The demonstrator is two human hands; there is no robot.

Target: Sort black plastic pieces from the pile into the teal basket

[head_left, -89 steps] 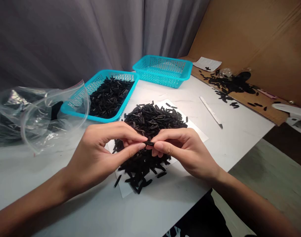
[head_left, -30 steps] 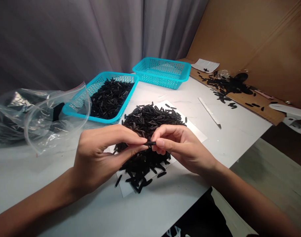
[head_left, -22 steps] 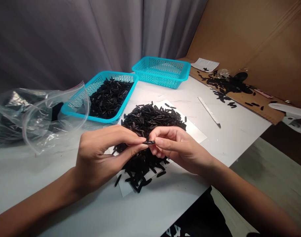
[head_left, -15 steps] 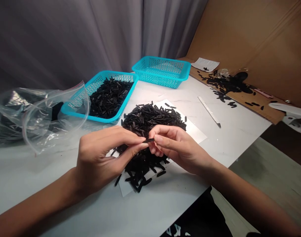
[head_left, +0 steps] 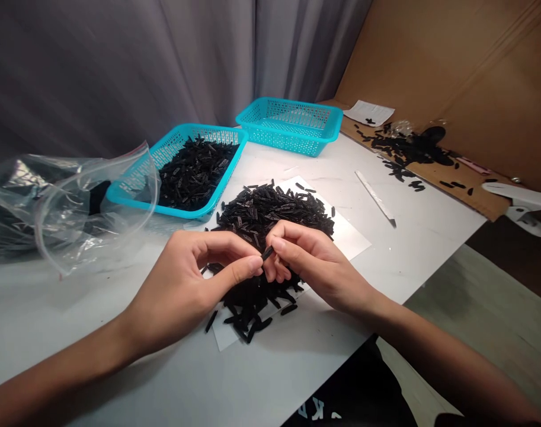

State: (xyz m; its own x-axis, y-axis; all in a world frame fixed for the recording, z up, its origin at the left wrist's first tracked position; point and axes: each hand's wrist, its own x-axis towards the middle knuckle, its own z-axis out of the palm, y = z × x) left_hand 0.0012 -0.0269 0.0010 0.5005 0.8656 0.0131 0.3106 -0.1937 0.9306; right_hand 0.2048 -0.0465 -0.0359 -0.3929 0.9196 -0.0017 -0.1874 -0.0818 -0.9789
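A small black elongated piece is pinched between my two hands above the pile. My left hand has thumb and forefinger closed at its lower left end. Thumb and forefinger of my right hand grip the upper right end, the other fingers curled under. Below lies a heap of similar black pieces on a white sheet, partly hidden by my hands. Several pieces are scattered at the heap's near side. What the pieces are exactly, I cannot tell.
A blue basket full of black pieces stands behind left; another blue basket is farther back. A clear plastic bag lies at left. A white strip-like tool rests at right, near cardboard with scattered black pieces.
The held piece has tilted more steeply, its right end up. My left fingers have shifted slightly down and left, with the thumb turned more into view. The right hand has barely moved.
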